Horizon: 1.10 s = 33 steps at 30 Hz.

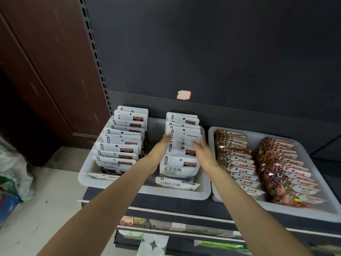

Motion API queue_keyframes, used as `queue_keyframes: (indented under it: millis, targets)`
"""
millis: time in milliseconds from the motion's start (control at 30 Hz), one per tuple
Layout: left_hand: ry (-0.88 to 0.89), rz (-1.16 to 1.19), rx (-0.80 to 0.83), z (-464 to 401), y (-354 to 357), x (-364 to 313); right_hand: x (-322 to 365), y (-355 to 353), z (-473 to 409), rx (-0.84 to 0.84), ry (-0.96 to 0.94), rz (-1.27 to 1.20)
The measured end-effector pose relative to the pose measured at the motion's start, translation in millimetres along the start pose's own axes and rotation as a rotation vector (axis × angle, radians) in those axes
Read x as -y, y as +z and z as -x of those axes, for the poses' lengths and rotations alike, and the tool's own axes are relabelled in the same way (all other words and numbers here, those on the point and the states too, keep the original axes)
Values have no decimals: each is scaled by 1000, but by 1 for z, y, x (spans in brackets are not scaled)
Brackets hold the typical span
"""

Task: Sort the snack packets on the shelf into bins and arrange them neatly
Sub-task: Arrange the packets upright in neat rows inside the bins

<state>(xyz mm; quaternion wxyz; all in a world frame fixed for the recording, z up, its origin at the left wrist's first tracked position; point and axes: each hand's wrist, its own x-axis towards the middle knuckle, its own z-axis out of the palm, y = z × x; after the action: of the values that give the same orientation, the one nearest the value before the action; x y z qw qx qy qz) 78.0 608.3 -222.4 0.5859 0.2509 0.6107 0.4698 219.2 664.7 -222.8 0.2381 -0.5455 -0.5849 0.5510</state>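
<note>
In the head view, two rows of white packets point(121, 143) are stood in the left bin point(86, 174) on the shelf point(166, 206). The right row point(181, 145) is flanked by both hands: the left hand point(162, 146) and right hand point(203, 152), fingers straight against its sides. Brown packets point(238, 159) are laid in two rows in the right bin point(313, 209).

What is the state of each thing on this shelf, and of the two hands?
left bin: holds two rows of white packets
left row of white packets: upright, in order
right row of white packets: upright; front packets lean forward
right bin: two rows of brown packets, overlapped
left hand: touches right row's left edge
right hand: at row's right edge
</note>
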Motion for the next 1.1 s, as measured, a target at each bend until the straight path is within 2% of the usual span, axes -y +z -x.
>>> queue_keyframes:
  millis: [100, 200, 333, 433, 533, 700, 833, 1000, 1100]
  targets:
    - [32, 46, 42, 11, 3, 1, 6, 3, 16, -6, -22, -106]
    - [135, 25, 68, 29, 0, 13, 6, -2, 47, -52, -116, -182]
    - [110, -72, -108, 42, -7, 33, -9, -3, 79, -116, -151, -49]
    - [27, -2, -172, 41, -8, 29, -3, -2, 78, -123, -129, 18]
    - [10, 55, -92, 46, -1, 20, 5, -6, 69, -178, -125, 19]
    - [33, 33, 18, 56, 3, 21, -1, 4, 64, 12, -69, -51]
    - [87, 40, 47, 57, -3, 23, -11, 10, 71, -21, -123, -145]
    - [40, -77, -79, 56, -6, 31, -16, 7, 83, -135, -127, -1]
    - [50, -156, -169, 51, -7, 27, -16, 4, 78, -145, -109, 35]
